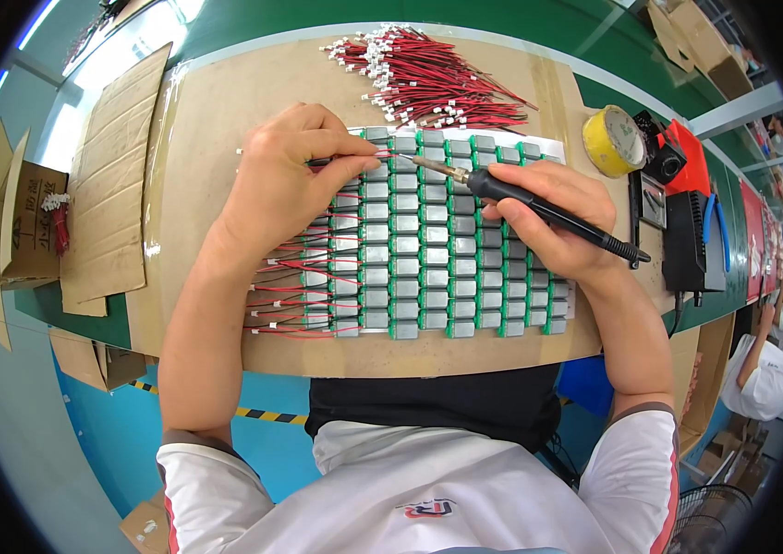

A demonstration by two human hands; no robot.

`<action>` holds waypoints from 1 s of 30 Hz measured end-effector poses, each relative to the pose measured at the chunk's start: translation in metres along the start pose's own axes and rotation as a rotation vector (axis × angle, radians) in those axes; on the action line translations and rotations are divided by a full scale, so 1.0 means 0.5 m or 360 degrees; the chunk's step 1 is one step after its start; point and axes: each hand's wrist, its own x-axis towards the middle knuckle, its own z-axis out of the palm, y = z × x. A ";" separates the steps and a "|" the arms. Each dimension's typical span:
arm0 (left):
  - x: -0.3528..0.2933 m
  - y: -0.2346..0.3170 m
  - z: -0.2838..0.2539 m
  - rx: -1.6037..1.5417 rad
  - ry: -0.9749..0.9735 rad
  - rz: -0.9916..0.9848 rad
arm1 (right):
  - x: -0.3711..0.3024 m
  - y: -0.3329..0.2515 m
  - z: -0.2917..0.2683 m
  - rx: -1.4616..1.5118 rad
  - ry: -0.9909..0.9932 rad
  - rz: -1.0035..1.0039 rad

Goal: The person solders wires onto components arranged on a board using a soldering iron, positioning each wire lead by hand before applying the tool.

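- The left hand (303,157) is above the far left corner of the module rows, at about eleven o'clock from their middle. Its thumb and index fingers are pinched almost together, and they have hold of a thin red-and-black wire lead (386,154).
- The right hand (558,212) is at about one to two o'clock from the same middle. Its fingers are closed around the black handle of a soldering iron (548,215), whose metal tip points toward nine o'clock.
- This tip is just beside the end of the held lead; I cannot tell if they touch.
- Under both hands, small grey modules (435,236) with green circuit boards lie in close slanted rows on the desk (211,102).
- At eight to nine o'clock of the rows, many red and black wires (290,288) extend outward from the left columns.
- At twelve o'clock there is a loose pile of wire leads (428,78) with white connectors.
- At two o'clock stands a yellow tape roll (613,141); at three o'clock, a black box-shaped unit (684,242).
- At nine o'clock, a cardboard sheet (119,185) leans beside the desk surface.
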 end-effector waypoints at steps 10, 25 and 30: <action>0.000 0.001 0.010 0.0006 -0.0004 0.0097 | 0.004 0.003 0.001 -0.0003 -0.0072 -0.0073; -0.001 -0.001 0.019 0.0057 0.0012 0.0086 | 0.006 0.000 0.006 -0.0012 -0.0090 -0.0070; 0.001 0.005 0.015 0.0067 0.0011 0.0074 | 0.010 -0.002 0.004 -0.0017 -0.0091 -0.0081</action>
